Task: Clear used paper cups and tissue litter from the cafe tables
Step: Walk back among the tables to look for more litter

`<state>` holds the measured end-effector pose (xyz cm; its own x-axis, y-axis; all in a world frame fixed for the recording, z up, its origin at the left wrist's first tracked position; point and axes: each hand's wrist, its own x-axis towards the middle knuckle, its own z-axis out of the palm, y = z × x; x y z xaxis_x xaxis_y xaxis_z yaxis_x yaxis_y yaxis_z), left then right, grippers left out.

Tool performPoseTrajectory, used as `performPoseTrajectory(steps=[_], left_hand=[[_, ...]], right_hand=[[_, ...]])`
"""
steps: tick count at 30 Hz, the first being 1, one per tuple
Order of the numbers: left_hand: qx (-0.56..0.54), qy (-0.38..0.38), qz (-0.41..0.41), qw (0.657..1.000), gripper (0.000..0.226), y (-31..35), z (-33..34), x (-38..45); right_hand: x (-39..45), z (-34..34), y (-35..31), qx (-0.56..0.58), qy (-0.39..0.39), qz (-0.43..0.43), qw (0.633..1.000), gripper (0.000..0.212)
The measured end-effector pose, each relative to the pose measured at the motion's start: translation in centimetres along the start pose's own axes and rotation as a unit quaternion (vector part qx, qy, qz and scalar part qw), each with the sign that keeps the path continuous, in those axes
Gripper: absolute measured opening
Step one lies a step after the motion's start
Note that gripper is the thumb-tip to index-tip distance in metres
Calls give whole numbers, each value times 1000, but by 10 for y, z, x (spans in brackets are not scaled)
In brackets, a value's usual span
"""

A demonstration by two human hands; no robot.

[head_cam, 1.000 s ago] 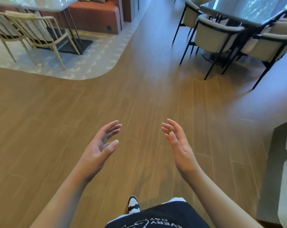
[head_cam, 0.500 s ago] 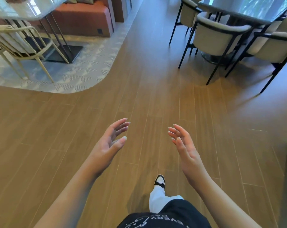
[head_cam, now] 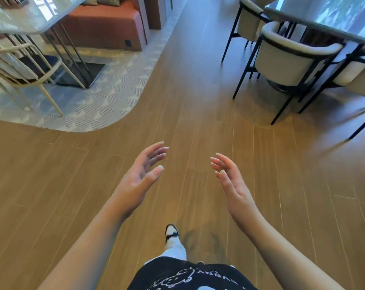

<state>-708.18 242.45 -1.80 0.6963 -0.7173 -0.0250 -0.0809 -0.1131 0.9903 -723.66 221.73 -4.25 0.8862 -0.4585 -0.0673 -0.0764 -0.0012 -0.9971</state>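
Observation:
My left hand and my right hand are held out in front of me over the wooden floor, palms turned toward each other, fingers apart, nothing in either. No paper cup or tissue shows in this view. A glossy pale table stands at the far left and a dark glass-topped table at the far right; what lies on their tops cannot be made out.
A cream slatted chair stands by the left table on a patterned grey floor patch. Cream armchairs with black legs ring the right table. An orange sofa sits at the back. My shoe is below.
I have walked forward: both tables and their chairs are nearer and lower in view. My hands stay open and apart, slightly higher. My foot has stepped ahead.

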Motion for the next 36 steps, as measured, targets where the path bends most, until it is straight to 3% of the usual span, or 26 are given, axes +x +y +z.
performPoseTrajectory(steps=[4,11,16,24,29,36], left_hand=[[-7,7,6,1000,54,-14,-19,70],[-40,89,34,995,55,-26,-81,216],[-54,67,40,996,55,-14,-110,326],[-56,38,60,996,56,-7,-100,502],[-51,52,49,996,62,-7,-84,618],[-42,74,43,995,53,16,-80,755]], right_hand=[[78,-3,1,-17,0,2,1000,55],[245,4,-20,-36,27,-7,999,51],[351,5,-47,-23,38,-26,999,51],[501,-33,-53,-12,44,-22,999,56],[607,-81,-51,-13,28,-15,999,58],[746,-142,-67,-49,-9,-5,999,54]])
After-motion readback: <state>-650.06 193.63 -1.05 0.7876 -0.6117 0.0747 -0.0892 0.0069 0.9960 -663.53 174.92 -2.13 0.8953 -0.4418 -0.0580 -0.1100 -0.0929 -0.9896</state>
